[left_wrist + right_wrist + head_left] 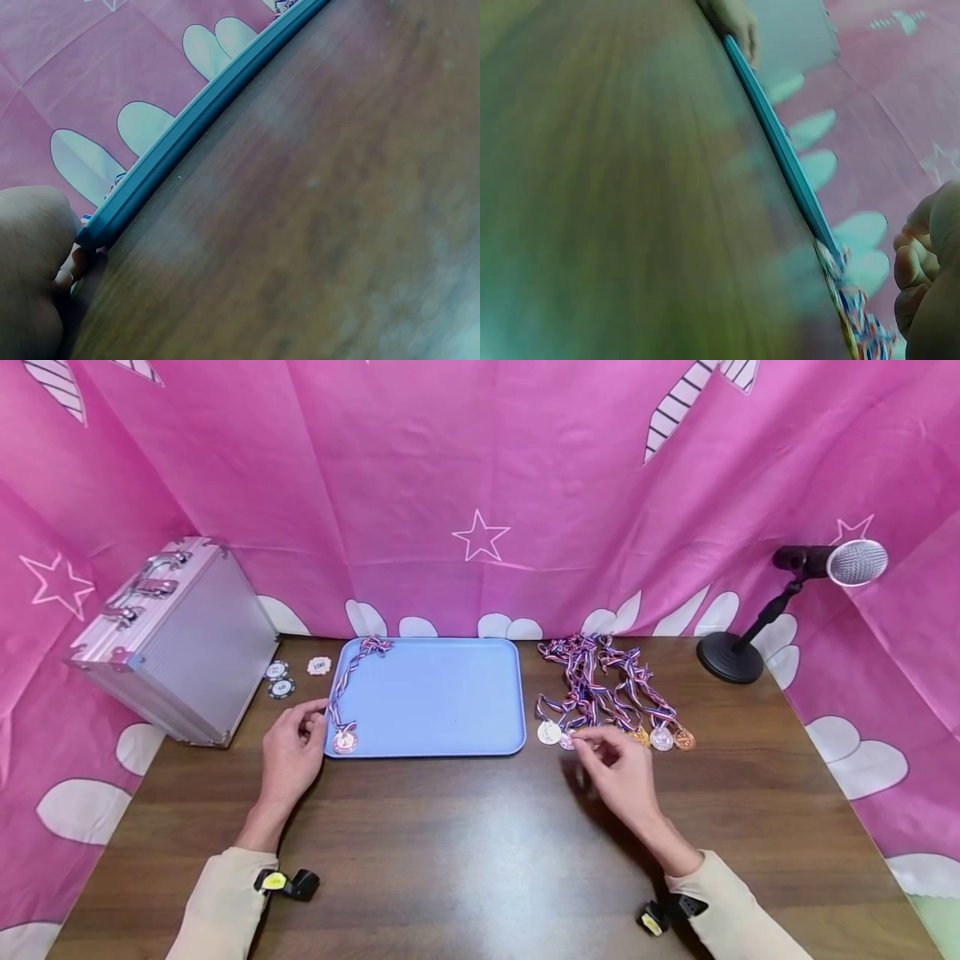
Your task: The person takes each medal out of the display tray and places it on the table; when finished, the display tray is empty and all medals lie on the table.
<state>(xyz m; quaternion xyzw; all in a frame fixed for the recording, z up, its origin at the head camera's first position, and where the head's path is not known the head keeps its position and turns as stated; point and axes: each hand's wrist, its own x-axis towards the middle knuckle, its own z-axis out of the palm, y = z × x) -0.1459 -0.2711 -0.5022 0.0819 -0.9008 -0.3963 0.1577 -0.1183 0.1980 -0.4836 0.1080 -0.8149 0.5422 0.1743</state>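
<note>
A light-blue tray (427,697) lies on the table. A bronze-coloured medal (345,741) sits in its front left corner, its striped ribbon (342,687) running up the left side. My left hand (292,747) grips the tray's left edge near that corner, with a finger (73,266) low beside the rim in the left wrist view. To the tray's right, several medals with tangled ribbons (588,672) lie in a row, a pale medal (549,732) leftmost. My right hand (618,768) hovers over this row, fingers loosely curled, nothing seen between them; it hides some medals.
A silver case (187,652) stands at the back left, beside dark poker chips (281,687) and a white poker chip (318,666). A microphone on a stand (731,656) is at the back right. Pink curtain (420,485) hangs behind the wooden table (465,860).
</note>
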